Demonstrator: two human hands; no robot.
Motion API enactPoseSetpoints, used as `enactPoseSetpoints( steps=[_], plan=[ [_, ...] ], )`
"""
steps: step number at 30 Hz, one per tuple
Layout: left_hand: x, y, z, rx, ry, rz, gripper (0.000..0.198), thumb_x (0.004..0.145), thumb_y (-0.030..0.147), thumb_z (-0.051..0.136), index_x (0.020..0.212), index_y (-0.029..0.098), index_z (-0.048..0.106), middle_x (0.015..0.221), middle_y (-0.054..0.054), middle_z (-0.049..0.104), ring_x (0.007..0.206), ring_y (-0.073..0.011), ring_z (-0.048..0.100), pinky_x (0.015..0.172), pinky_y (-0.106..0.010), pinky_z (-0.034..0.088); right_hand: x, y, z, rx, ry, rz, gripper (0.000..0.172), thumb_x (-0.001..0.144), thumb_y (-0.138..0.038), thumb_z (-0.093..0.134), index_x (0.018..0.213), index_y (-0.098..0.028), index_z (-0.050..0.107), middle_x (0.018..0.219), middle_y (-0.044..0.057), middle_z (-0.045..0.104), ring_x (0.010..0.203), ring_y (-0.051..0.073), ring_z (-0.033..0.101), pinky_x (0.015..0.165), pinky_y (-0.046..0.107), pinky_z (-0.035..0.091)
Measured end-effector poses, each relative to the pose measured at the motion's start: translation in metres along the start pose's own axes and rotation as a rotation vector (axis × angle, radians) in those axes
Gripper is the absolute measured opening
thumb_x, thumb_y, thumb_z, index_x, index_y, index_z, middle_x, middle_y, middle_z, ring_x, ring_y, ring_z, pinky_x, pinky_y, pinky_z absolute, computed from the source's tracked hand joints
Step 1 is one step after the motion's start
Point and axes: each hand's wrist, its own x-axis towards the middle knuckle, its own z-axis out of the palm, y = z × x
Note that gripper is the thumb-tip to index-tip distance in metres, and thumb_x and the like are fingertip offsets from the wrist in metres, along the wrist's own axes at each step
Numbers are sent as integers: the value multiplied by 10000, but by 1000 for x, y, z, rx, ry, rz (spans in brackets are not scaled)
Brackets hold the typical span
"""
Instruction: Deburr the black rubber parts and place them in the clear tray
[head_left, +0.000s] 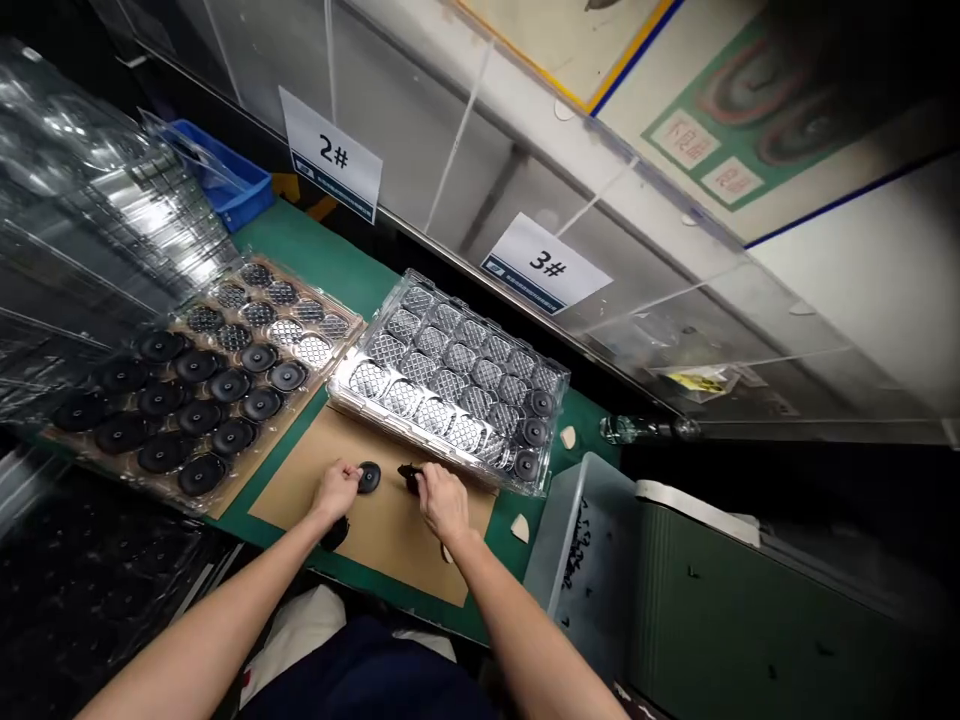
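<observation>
My left hand (339, 492) pinches the edge of a black round disc (369, 478) with a small mark at its centre. To its right, my right hand (444, 500) is closed on a dark ragged-edged piece (409, 474); its exact kind is unclear. Both hands are over a brown cardboard sheet (382, 545). Close to my left wrist lies another black piece (335, 533), partly covered by the forearm. Just beyond the hands is a clear plastic tray (450, 365) of round pockets, with black discs (534, 432) in its right-hand column.
At left, another clear tray (225, 400) holds several black discs. Stacked clear trays (97, 210) rise behind it, near a blue bin (225, 180). A grey bin (592, 540) with black scraps stands at right. Pale chips (520, 527) lie on the green table (300, 240).
</observation>
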Motion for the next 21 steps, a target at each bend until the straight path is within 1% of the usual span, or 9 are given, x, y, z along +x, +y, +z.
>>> enactPoseSetpoints(
  steps=[2, 4, 6, 8, 11, 14, 16, 19, 21],
  plan=[
    [10, 11, 3, -3, -55, 16, 345, 983, 375, 654, 1256, 164, 630, 1241, -104, 650, 1052, -243, 665, 894, -449, 589, -23, 3, 2, 30, 43, 137, 250, 1070, -384, 559, 1186, -177, 636, 1141, 71, 645, 1018, 206, 636, 924, 401, 549],
    [18, 21, 7, -4, -95, 25, 343, 983, 374, 655, 1255, 166, 630, 1241, -104, 650, 1055, -243, 664, 895, -448, 588, -42, 10, 7, 72, 61, 296, 245, 1071, -383, 563, 1170, -172, 639, 1103, 66, 653, 956, 189, 649, 869, 370, 572],
    [24, 27, 10, -8, -102, 33, 337, 984, 372, 655, 1251, 168, 633, 1238, -103, 651, 1047, -239, 666, 891, -443, 590, -52, 20, 14, 131, 43, 443, 251, 1063, -387, 586, 1137, -155, 647, 1038, 54, 663, 863, 166, 658, 788, 333, 590],
    [29, 29, 10, -11, -71, 30, 328, 984, 372, 655, 1244, 173, 637, 1233, -101, 654, 1039, -235, 667, 886, -434, 591, -52, 31, 22, 202, 7, 555, 260, 1051, -384, 613, 1132, -140, 649, 1008, 47, 668, 811, 152, 662, 732, 306, 598],
    [38, 26, -1, -3, 72, -22, 324, 985, 375, 653, 1243, 180, 638, 1238, -100, 653, 1050, -237, 665, 893, -434, 588, -44, 45, 32, 285, -21, 667, 280, 1038, -371, 639, 1184, -132, 638, 1067, 60, 667, 859, 168, 674, 752, 324, 608],
    [51, 26, -18, 14, 271, -102, 340, 989, 379, 644, 1263, 178, 629, 1264, -107, 642, 1077, -247, 657, 914, -454, 582, -41, 52, 36, 305, 3, 755, 321, 1033, -373, 643, 1264, -151, 618, 1194, 88, 643, 993, 211, 668, 854, 391, 603],
    [60, 30, -28, 20, 370, -126, 343, 991, 380, 640, 1268, 178, 626, 1271, -109, 639, 1082, -249, 655, 919, -457, 581, -44, 51, 37, 291, 34, 794, 354, 1033, -376, 638, 1316, -167, 597, 1281, 105, 612, 1094, 243, 642, 935, 445, 578],
    [64, 41, -35, 17, 440, -92, 340, 991, 379, 642, 1259, 172, 630, 1255, -107, 647, 1066, -245, 661, 911, -455, 584, -58, 43, 35, 275, 72, 776, 398, 1033, -369, 632, 1379, -187, 561, 1398, 122, 544, 1201, 278, 591, 1011, 495, 535],
    [60, 47, -37, 11, 461, -33, 343, 988, 377, 646, 1257, 164, 630, 1253, -108, 648, 1074, -248, 660, 919, -466, 580, -73, 39, 34, 275, 78, 724, 417, 1030, -356, 635, 1402, -195, 544, 1448, 125, 506, 1226, 286, 575, 1027, 503, 524]
  ],
)
